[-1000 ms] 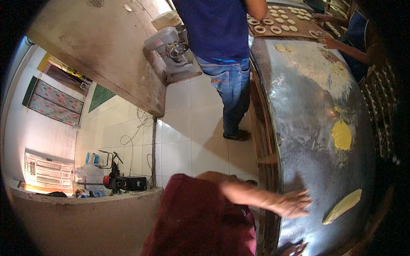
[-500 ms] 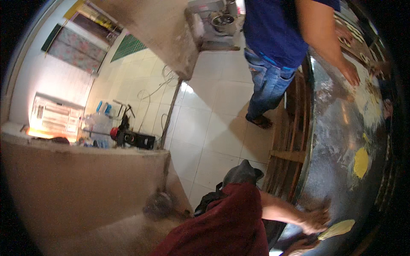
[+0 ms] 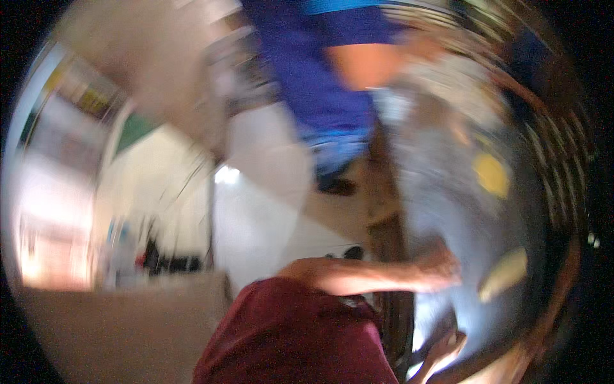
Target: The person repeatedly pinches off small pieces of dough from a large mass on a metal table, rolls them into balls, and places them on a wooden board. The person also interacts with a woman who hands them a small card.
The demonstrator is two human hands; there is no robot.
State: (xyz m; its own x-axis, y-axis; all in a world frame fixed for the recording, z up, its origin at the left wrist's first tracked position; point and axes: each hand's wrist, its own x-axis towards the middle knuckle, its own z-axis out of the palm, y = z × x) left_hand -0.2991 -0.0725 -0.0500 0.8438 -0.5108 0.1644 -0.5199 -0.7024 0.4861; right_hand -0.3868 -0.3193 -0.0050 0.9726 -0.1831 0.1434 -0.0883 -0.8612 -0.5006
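Everything is smeared by motion. My left hand (image 3: 438,272), reaching from the maroon sleeve (image 3: 281,333), is over the metal worktable (image 3: 425,195), left of an elongated pale dough piece (image 3: 503,276); its fingers are too blurred to read, and I cannot tell whether it touches the table. My right hand (image 3: 448,349) is low at the table's near side, below the dough piece, its fingers also unclear. Farther along the table lies a round yellow patch (image 3: 491,174).
A co-worker in blue (image 3: 300,77) stands by the table's far left side, and another person's arm (image 3: 518,89) shows at upper right. Racks (image 3: 559,173) line the right. Left are a low wall (image 3: 128,326), tiled floor (image 3: 256,211) and blurred metal equipment (image 3: 240,64).
The view has swung and blurred since half a second ago, shifting the scene. My left hand sits a little farther from the pale dough piece. The co-worker's arm appears raised toward the table's far end.
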